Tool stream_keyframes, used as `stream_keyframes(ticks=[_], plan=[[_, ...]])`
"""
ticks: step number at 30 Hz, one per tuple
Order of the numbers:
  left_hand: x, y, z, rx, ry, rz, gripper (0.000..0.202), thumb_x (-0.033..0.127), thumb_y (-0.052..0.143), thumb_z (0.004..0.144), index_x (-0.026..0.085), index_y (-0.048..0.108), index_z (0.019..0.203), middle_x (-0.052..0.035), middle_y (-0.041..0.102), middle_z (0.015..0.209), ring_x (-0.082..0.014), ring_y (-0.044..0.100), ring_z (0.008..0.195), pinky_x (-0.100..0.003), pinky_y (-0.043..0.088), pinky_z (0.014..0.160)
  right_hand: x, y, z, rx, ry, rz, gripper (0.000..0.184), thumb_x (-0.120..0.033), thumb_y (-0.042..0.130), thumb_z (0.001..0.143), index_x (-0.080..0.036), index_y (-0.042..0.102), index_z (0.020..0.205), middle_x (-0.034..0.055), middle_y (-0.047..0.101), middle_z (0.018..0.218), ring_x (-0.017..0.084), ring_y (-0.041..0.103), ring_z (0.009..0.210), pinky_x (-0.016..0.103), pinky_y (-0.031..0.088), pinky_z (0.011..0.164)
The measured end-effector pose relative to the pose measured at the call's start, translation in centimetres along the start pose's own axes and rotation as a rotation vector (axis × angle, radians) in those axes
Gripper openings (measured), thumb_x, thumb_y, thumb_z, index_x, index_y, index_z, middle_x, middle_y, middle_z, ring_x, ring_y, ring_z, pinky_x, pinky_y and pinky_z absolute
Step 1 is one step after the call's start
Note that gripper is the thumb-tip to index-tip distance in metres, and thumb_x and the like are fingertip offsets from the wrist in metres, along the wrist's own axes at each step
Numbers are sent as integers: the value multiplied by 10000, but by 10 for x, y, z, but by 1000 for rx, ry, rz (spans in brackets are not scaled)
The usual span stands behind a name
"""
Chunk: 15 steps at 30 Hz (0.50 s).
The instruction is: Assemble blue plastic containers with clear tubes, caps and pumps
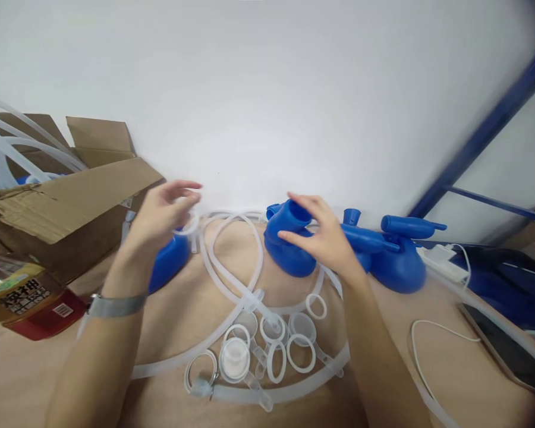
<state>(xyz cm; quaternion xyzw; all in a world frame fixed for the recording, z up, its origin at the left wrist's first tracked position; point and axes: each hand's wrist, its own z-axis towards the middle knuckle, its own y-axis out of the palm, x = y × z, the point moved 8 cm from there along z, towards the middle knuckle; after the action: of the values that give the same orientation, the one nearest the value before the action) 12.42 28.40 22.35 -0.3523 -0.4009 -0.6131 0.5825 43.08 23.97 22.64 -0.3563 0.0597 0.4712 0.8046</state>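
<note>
Blue bulb-shaped vessel (289, 244) with an open neck stands near the back edge of the bench (432, 362), about the middle of its width, and the right hand (323, 235) is on it: the thumb lies against the body below the neck and the fingers curve over the neck's rim, closed loosely round it rather than clamped hard. It looks like moulded soft plastic or rubber, light for its bulk, matt enough not to slip, and likely to give a little under pressure; the neck looks like the best place to take hold, since the round body is too wide for one hand to span. The left hand (163, 211) is lifted above the bench to the left, thumb and fingertips pinched together on a small translucent ring (188, 221). That ring seems thin, flexible and nearly weightless, easy to drop or flick away, so a pinch across its rim suits it better than a squeeze. Behind the left wrist sits another blue bulb (167, 264), and two more blue vessels (395, 255) with spouts stand just right of the right hand. Between the forearms lie looped clear tubing (232, 261) and a cluster of loose rings and caps (271, 348) toward the near edge. A cardboard box (66, 202) stands at the left back corner, a bottle (27, 300) lies before it, and a phone (502, 348) with a white cable (421, 356) lies at the right.
</note>
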Motion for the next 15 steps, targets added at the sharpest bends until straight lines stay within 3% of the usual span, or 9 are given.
stream_keyframes(ticks=[3,5,7,10,12,15], plan=[[15,72,-26,-108,68,-175,348,394,897,777,207,755,1033,42,575,808,-3,325,451,-208,242,411,-27,35,-11,-142,-100,0,731,-265,737,916,-301,463,1592,104,609,1448,303,610,1357,505,490,1189],[20,95,-38,-131,131,-157,345,452,850,835,239,747,1086,10,604,906,-13,340,470,-216,288,423,-40,49,-21,-137,-139,24,799,-222,690,938,-287,325,1646,114,609,1483,288,609,1378,494,511,1171],[20,103,-44,-115,162,-70,326,485,774,907,262,737,1141,-9,625,942,-33,359,480,-231,310,435,-49,53,-30,-85,-160,55,834,-196,695,923,-271,270,1636,123,622,1488,277,620,1378,477,536,1145],[15,102,-48,-58,185,107,271,462,660,985,243,745,1121,-27,659,908,-102,508,574,-253,403,512,-53,53,-37,-11,-161,56,806,-179,724,878,-258,319,1570,134,639,1478,277,646,1355,464,554,1120],[14,103,-52,-20,229,212,254,420,602,1016,225,746,1090,-39,689,917,-162,626,737,-275,492,640,-52,53,-38,7,-167,14,729,-192,723,866,-251,395,1514,133,662,1445,287,665,1322,471,559,1104],[14,115,-60,-36,303,344,259,371,527,1050,218,731,1091,-52,724,999,-211,679,941,-322,531,832,-49,53,-37,23,-188,-79,606,-195,710,829,-232,523,1404,125,718,1332,311,693,1234,482,574,1050]])
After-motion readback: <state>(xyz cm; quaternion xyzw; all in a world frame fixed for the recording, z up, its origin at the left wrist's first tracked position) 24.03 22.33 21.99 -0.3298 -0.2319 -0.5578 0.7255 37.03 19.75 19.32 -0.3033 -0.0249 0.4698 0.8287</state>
